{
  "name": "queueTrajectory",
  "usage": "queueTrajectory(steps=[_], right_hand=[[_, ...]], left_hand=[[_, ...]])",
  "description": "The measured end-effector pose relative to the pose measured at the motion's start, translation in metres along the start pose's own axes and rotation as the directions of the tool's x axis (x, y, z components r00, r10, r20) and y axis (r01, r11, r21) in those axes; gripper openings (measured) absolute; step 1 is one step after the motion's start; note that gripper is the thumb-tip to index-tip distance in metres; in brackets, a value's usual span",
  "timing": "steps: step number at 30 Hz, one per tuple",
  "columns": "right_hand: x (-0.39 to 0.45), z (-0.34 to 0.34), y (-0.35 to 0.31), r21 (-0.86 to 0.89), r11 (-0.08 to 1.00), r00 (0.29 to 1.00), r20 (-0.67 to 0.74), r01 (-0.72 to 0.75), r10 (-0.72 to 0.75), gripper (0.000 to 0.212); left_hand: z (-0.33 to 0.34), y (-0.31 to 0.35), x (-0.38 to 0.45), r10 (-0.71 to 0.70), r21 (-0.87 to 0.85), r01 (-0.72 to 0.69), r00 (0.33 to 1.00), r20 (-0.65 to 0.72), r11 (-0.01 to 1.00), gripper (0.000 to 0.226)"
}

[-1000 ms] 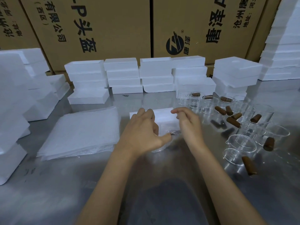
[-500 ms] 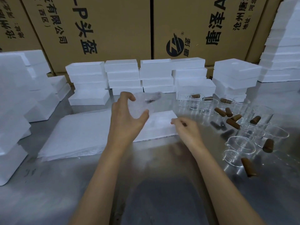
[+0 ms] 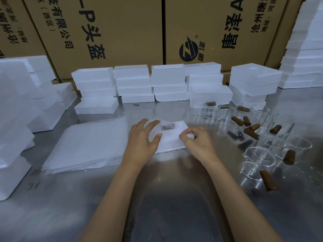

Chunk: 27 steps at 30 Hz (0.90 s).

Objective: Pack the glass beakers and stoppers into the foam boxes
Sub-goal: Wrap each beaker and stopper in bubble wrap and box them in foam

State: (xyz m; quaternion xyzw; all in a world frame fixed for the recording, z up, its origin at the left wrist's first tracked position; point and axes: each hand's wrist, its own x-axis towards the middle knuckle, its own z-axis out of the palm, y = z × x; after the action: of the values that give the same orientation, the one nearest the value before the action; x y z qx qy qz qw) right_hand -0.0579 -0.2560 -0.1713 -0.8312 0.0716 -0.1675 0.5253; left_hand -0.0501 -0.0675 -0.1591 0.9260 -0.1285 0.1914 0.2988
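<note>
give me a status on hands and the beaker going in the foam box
Left hand grips clear glass beaker with brown stopper, over white foam box. Right hand pinches box's right edge. Nothing in the way.

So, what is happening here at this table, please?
A person is packing glassware. The left hand holds a clear beaker with a brown stopper inside it over an open foam box on the metal table. The right hand pinches the box's near right edge. More beakers and loose stoppers wait on the right, and stacked foam boxes stand behind.
</note>
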Motion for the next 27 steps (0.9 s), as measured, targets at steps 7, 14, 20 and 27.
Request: queueTrajectory(steps=[7, 14, 20, 27], right_hand=[[0.003, 0.004, 0.007, 0.000, 0.999, 0.998, -0.032, 0.046, -0.046, 0.009], [0.003, 0.016, 0.010, -0.070, 0.989, 0.992, -0.015, 0.127, -0.128, 0.019], [0.007, 0.021, 0.011, 0.056, 0.991, 0.992, -0.046, 0.118, -0.116, 0.038], [0.014, 0.019, 0.014, 0.178, 0.982, 0.996, -0.084, 0.056, -0.041, 0.020]], left_hand=[[0.002, 0.002, -0.002, -0.046, -0.006, 0.046, 0.999, 0.028, 0.999, 0.047], [-0.029, -0.007, 0.052, -0.167, -0.317, 0.071, 0.943, -0.288, 0.946, 0.036], [-0.053, -0.098, 0.150, -0.319, 0.364, 0.304, 0.947, -0.020, 0.880, 0.063], [-0.051, -0.175, 0.181, -0.550, 0.545, 0.451, 0.835, 0.023, 0.707, 0.073]])
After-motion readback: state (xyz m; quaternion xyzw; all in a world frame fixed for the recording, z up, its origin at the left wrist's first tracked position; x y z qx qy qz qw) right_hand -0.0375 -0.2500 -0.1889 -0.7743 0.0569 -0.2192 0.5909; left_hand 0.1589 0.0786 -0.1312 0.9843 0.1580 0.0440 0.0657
